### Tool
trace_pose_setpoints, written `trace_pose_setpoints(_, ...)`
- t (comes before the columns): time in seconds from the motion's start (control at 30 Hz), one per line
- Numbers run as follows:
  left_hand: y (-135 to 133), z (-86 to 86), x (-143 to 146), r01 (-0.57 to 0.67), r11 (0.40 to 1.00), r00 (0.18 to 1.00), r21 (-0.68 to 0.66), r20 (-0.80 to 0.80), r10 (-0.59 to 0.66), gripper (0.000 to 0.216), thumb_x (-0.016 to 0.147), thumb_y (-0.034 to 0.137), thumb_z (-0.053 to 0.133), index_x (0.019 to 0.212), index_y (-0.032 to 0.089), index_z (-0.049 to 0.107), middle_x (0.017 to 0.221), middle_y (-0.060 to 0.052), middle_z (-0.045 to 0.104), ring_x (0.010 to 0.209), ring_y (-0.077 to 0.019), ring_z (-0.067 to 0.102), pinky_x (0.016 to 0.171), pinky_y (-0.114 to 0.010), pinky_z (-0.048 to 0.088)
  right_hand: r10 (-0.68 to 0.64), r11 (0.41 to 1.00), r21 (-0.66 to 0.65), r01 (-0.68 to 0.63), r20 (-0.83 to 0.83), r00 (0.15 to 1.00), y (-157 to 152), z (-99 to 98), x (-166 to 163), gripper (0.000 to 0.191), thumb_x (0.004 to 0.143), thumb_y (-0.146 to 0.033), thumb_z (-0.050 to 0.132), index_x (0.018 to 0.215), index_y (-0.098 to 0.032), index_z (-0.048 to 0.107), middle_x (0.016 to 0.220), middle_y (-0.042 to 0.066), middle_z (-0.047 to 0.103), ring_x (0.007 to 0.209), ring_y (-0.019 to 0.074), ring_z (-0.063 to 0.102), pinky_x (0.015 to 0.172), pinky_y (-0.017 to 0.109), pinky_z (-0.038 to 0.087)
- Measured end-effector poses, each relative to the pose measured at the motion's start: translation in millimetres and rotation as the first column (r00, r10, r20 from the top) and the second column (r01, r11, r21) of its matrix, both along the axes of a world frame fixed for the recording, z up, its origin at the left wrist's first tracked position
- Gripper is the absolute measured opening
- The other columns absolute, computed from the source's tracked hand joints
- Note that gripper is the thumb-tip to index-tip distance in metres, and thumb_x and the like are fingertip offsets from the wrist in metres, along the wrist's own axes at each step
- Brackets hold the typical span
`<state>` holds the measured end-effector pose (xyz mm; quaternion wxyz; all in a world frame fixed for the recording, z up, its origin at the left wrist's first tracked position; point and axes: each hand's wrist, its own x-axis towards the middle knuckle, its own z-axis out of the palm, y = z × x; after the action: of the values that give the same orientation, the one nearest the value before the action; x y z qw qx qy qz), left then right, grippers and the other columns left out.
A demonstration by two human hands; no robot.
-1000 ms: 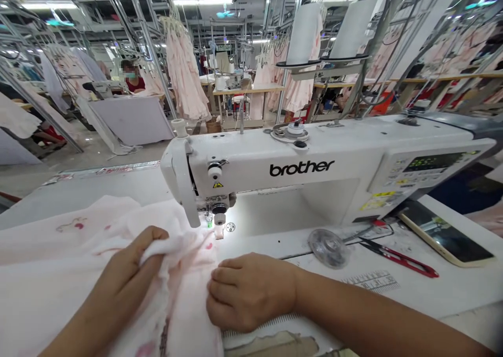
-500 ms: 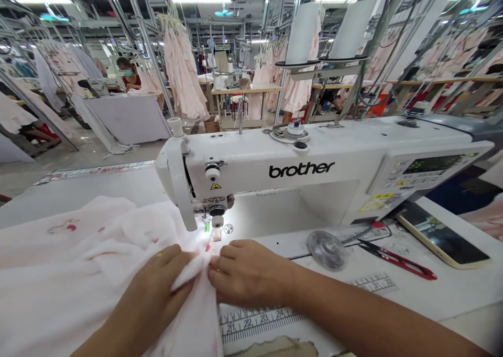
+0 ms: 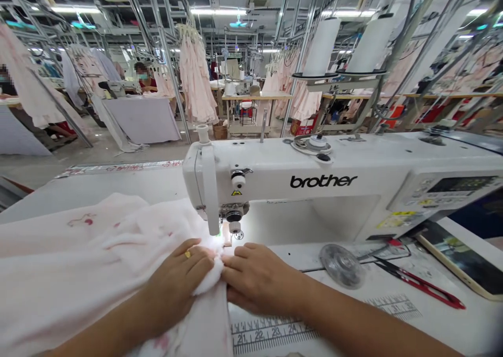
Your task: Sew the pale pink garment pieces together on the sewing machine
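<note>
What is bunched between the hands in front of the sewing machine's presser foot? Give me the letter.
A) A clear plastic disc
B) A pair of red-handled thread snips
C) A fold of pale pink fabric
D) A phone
C. The fold of pale pink fabric bulges up between the left hand and the right hand, just in front of the presser foot of the Brother sewing machine.

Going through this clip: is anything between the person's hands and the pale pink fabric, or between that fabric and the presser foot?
Nothing visible does. The left hand and right hand press directly on the pale pink fabric, with a fold bunched between them, and the fabric reaches almost to the presser foot with no object between.
</note>
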<state>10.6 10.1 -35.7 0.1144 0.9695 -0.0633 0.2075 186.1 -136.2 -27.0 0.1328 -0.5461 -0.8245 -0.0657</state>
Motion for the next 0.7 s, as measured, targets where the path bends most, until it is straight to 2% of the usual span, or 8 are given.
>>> trace_pose_setpoints(0.1,14,4.8,5,0.042,0.999,0.996,-0.011,-0.072,-0.043,0.027,0.087,0.008,0.036,0.104,0.018,0.055,0.097,-0.007,0.065,0.092,-0.0216,0.058,0.091,-0.04,0.043,-0.031,0.999,-0.034,0.028,-0.094,0.995,1,1.5,4,0.017,0.097,-0.03,0.052,0.087,-0.017,0.057,0.089,0.003,0.065,0.077,0.0178,0.052,0.069,0.031,0.037)
trace_pose_setpoints(0.2,20,9.0,4,-0.063,0.986,0.991,-0.152,-0.129,0.043,0.021,0.09,0.014,0.037,0.097,0.019,0.057,0.089,-0.005,0.064,0.082,-0.0198,0.058,0.077,-0.034,0.046,-0.052,0.998,-0.044,0.043,-0.239,0.97,1,1.6,9,0.013,0.095,-0.028,0.053,0.096,-0.017,0.062,0.097,0.004,0.067,0.087,0.019,0.056,0.081,0.033,0.04)
trace_pose_setpoints(0.33,17,16.2,4,-0.282,0.871,0.957,-0.402,-0.177,0.228,0.017,0.092,0.02,0.042,0.091,0.02,0.058,0.084,0.0,0.065,0.076,-0.0157,0.06,0.07,-0.026,0.047,-0.178,0.984,-0.07,0.164,-0.42,0.89,4,-0.5,11,0.021,0.098,-0.032,0.054,0.109,-0.016,0.064,0.102,0.005,0.068,0.092,0.0183,0.059,0.093,0.034,0.04)
trace_pose_setpoints(0.43,14,22.6,5,-0.368,0.806,0.929,-0.464,-0.209,0.304,0.016,0.09,0.019,0.043,0.087,0.02,0.059,0.079,0.002,0.065,0.073,-0.0151,0.06,0.067,-0.025,0.047,-0.263,0.965,-0.116,0.237,-0.482,0.835,7,-2.3,8,0.023,0.097,-0.034,0.059,0.112,-0.018,0.064,0.103,0.005,0.068,0.095,0.0181,0.059,0.098,0.036,0.038)
trace_pose_setpoints(0.5,11,26.1,7,-0.379,0.813,0.925,-0.441,-0.203,0.322,0.015,0.09,0.019,0.044,0.084,0.02,0.059,0.078,0.002,0.065,0.073,-0.0151,0.06,0.067,-0.025,0.047,-0.312,0.95,-0.151,0.273,-0.482,0.818,9,-2.3,3,0.024,0.092,-0.035,0.066,0.11,-0.018,0.066,0.101,0.005,0.066,0.096,0.0196,0.056,0.097,0.037,0.038)
trace_pose_setpoints(0.57,8,27.9,7,-0.351,0.849,0.936,-0.394,-0.158,0.314,0.015,0.089,0.018,0.046,0.085,0.02,0.06,0.083,0.001,0.065,0.078,-0.0156,0.06,0.07,-0.025,0.047,-0.336,0.942,-0.175,0.287,-0.468,0.817,12,-0.6,-2,0.022,0.09,-0.03,0.069,0.108,-0.018,0.067,0.099,0.005,0.064,0.097,0.0207,0.054,0.095,0.038,0.038)
trace_pose_setpoints(0.63,4,27.7,7,-0.294,0.898,0.956,-0.326,-0.086,0.282,0.015,0.088,0.018,0.046,0.091,0.021,0.061,0.093,-0.001,0.067,0.089,-0.0178,0.061,0.077,-0.027,0.048,-0.308,0.95,-0.186,0.249,-0.448,0.839,14,2.2,-6,0.015,0.088,-0.023,0.068,0.103,-0.018,0.068,0.098,0.004,0.063,0.097,0.0209,0.052,0.093,0.038,0.038)
trace_pose_setpoints(0.7,-1,26.1,5,-0.273,0.921,0.962,-0.277,-0.083,0.26,0.019,0.087,0.017,0.044,0.096,0.022,0.06,0.098,-0.001,0.067,0.093,-0.019,0.061,0.079,-0.028,0.047,-0.241,0.967,-0.176,0.182,-0.415,0.877,15,4.7,-7,0.009,0.087,-0.019,0.065,0.096,-0.019,0.069,0.097,0.003,0.061,0.098,0.0206,0.051,0.09,0.036,0.037)
